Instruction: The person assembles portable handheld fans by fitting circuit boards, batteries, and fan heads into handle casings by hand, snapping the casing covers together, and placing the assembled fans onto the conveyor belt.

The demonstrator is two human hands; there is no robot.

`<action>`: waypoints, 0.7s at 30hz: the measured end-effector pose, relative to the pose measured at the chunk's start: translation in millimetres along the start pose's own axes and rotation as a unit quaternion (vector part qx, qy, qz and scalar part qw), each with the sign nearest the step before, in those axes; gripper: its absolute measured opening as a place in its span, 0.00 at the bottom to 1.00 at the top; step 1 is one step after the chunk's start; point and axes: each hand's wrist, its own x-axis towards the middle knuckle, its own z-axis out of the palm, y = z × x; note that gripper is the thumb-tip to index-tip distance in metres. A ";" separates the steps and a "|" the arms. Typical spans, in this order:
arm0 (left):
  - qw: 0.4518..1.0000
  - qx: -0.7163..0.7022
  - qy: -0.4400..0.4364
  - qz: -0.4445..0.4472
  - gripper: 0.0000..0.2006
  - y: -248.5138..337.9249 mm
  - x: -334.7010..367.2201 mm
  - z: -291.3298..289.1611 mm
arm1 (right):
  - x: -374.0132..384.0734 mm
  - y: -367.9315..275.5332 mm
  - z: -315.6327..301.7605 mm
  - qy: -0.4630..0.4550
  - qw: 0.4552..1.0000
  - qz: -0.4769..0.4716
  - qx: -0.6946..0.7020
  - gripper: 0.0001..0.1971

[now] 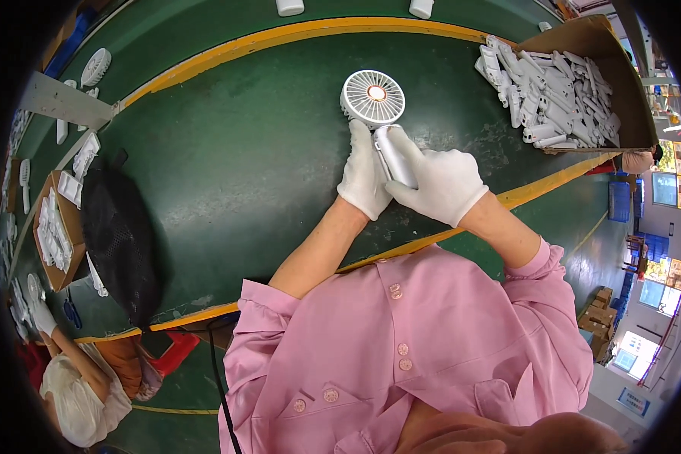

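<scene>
Over the green tabletop I hold a white handheld fan [373,98], its round slatted head pointing away from me, with a copper-coloured ring at the hub. My left hand [365,175], in a white glove, is closed around the fan's neck and the left side of its handle. From the other side my right hand [448,180], also gloved, grips the smooth white handle [396,159] with the thumb lying along it. A dark seam runs down the handle's left edge. Whether the handle is one piece or two fitted shells, I cannot tell.
At the far right, a cardboard box [620,83] lies tipped, spilling many white handle parts [545,94]. To the left are a black mesh bag [117,234] and a small carton [69,234] of white parts. Another gloved person [83,393] works at lower left.
</scene>
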 end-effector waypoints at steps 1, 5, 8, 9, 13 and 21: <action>1.000 -0.003 0.002 0.000 0.40 0.6 1.0 -1.0 | 1.7 0.9 -1.3 -0.022 1.000 0.003 -0.008 0.32; 1.000 -0.005 -0.028 -0.009 0.39 4.8 0.0 3.2 | 4.9 8.9 -0.4 -0.017 0.999 -0.038 -0.020 0.33; 0.999 0.010 -0.052 -0.012 0.33 -8.1 -1.5 -7.5 | -6.1 13.2 17.3 0.029 0.995 -0.086 -0.036 0.36; 0.997 0.027 -0.076 -0.011 0.29 -13.1 2.0 -10.6 | -13.1 15.2 22.8 0.054 0.994 -0.091 -0.039 0.37; 0.989 0.128 -0.022 0.070 0.20 -18.6 -6.7 -1.3 | -12.6 23.6 36.9 0.079 0.992 -0.093 -0.009 0.37; 0.986 0.104 -0.056 0.119 0.19 -11.4 -7.0 -5.6 | -20.1 21.8 55.8 0.145 0.981 -0.069 0.112 0.41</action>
